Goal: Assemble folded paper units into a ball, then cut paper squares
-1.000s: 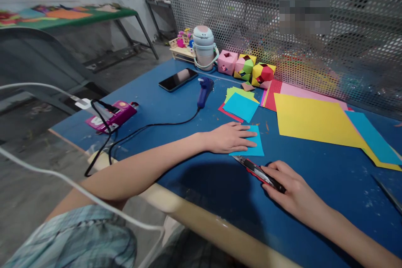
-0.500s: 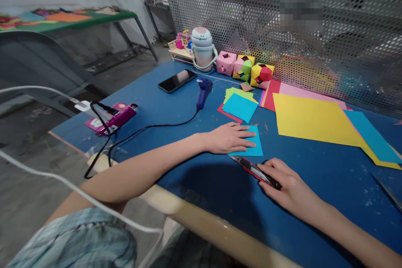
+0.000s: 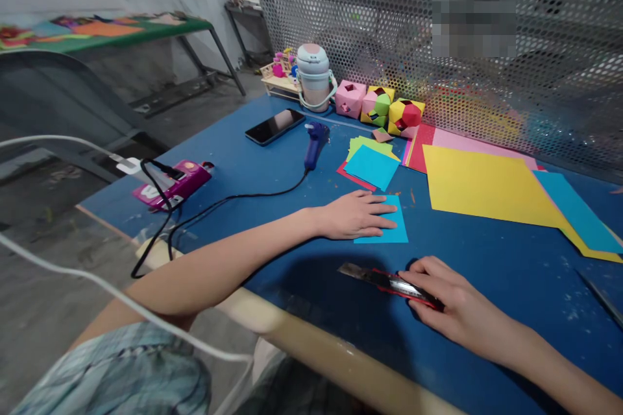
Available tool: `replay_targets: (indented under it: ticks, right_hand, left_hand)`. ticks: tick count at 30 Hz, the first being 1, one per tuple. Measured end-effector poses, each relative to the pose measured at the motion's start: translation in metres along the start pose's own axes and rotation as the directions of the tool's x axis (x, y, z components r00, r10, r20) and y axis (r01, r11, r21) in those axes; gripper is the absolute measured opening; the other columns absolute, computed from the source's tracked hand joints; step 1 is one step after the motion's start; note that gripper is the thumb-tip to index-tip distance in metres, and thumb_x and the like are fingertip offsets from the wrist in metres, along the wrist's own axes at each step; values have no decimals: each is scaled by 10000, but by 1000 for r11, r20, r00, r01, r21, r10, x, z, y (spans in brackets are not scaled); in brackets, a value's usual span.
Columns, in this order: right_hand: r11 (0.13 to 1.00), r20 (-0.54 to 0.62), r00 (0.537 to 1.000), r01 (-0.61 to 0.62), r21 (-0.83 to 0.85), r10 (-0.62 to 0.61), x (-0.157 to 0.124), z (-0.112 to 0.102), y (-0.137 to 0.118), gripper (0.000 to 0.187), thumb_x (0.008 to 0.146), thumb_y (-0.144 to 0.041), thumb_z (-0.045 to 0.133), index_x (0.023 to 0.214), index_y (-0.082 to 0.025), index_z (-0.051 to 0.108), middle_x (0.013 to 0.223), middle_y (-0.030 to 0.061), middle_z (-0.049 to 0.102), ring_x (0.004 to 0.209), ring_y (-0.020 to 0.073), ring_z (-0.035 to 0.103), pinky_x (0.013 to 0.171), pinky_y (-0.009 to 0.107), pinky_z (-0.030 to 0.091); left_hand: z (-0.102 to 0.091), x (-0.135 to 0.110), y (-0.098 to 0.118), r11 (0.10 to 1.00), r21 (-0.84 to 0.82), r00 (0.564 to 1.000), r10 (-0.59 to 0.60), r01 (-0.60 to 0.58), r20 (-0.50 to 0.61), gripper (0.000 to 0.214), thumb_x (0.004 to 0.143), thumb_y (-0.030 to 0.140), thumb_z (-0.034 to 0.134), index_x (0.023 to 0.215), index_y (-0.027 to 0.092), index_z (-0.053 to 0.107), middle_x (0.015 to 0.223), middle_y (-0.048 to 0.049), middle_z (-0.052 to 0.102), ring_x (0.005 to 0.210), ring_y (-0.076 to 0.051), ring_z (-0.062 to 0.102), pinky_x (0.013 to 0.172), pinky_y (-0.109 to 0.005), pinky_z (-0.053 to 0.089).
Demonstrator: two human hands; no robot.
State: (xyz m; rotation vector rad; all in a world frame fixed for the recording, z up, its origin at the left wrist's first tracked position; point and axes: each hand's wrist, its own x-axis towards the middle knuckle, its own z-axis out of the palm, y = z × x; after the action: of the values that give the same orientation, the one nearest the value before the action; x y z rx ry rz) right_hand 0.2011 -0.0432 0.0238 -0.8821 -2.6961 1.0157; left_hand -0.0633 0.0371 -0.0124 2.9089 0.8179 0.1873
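My left hand (image 3: 357, 214) lies flat, fingers stretched out, on a small folded cyan paper (image 3: 395, 227) on the blue table (image 3: 487, 266). My right hand (image 3: 450, 301) is closed round the handle of a red and black utility knife (image 3: 384, 279). The knife's blade is out and points left, resting low over the table a little in front of the cyan paper and apart from it.
A stack of small coloured squares (image 3: 372, 164), large yellow (image 3: 481, 185), pink and cyan sheets, paper cubes (image 3: 379, 104), a mug (image 3: 314, 74), a phone (image 3: 275, 124), a blue glue gun (image 3: 315, 139) with black cord, and a pink device (image 3: 172, 183) lie around. Perforated metal screen behind.
My right hand has pulled the knife back from the cyan paper's near edge and swung its blade to point left. My left hand stays flat on the paper.
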Motion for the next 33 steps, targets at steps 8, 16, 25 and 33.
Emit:
replay_targets:
  ticks: [8,16,25,33]
  right_hand:
    - [855,-282,886,-202,477,367,28,-34,21,272,824,-397,636,1030,-226,681,1073,79,648,970,216,604,885,402,497]
    - [112,19,779,-114,987,626,82,-48,44,142,875,-289,557,843,-201,664,913,47,673,873,187,635,738,396,559]
    - [-17,54,839,-54,998,542,112,-31,32,263,930,-280,492,770,-150,656,808,45,641,780,160,629,637,310,549]
    - [180,-158,830,71,981,535,107,-43,47,181,863,-320,589,805,-168,667,814,37,664,690,138,622,651,302,564]
  left_hand:
    - [-10,-2,8,980,-178,984,-117,92,-136,537,895,397,578,1349,134,466,1493,-184,373,1355,-287,392,1091,-418,343]
    - [-20,-2,27,946,-145,956,-292,289,3,483,776,490,694,1085,137,578,1136,-135,597,1031,-287,590,872,-395,490]
    - [-13,2,39,927,-89,931,-366,363,-12,244,769,318,639,916,159,525,998,-110,605,929,-261,595,820,-365,497]
    - [-25,-4,24,868,-209,857,-486,451,-170,93,876,177,412,829,199,490,825,-41,603,746,-174,588,703,-293,498]
